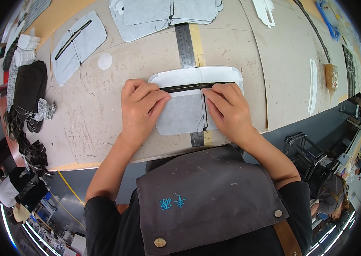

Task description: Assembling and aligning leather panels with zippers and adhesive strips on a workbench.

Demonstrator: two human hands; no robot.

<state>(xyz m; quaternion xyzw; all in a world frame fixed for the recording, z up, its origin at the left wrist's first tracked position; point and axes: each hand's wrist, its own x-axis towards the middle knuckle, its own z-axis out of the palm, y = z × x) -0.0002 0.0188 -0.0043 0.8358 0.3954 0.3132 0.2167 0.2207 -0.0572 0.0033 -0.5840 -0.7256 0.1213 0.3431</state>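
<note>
A white rounded fabric panel [180, 115] lies on the table in front of me. Across it runs a black zipper [182, 88], with a dark thread or cord trailing down to the panel's lower edge. My left hand [140, 106] is closed, its thumb and forefinger pressed together at the zipper's left end. My right hand [230, 109] is closed as well, pinching along the zipper near its small middle piece. The fingers partly cover both ends of the strip. A metal ruler [184, 45] passes beneath the panel and shows above and below it.
Stacked white panels [146, 30] lie at the far edge, and another zippered panel [80, 47] rests at far left beside a white disc [105, 61]. Dark fabric pieces [30, 89] pile up at the left edge. A tan taped block [331, 77] with a cord sits at right.
</note>
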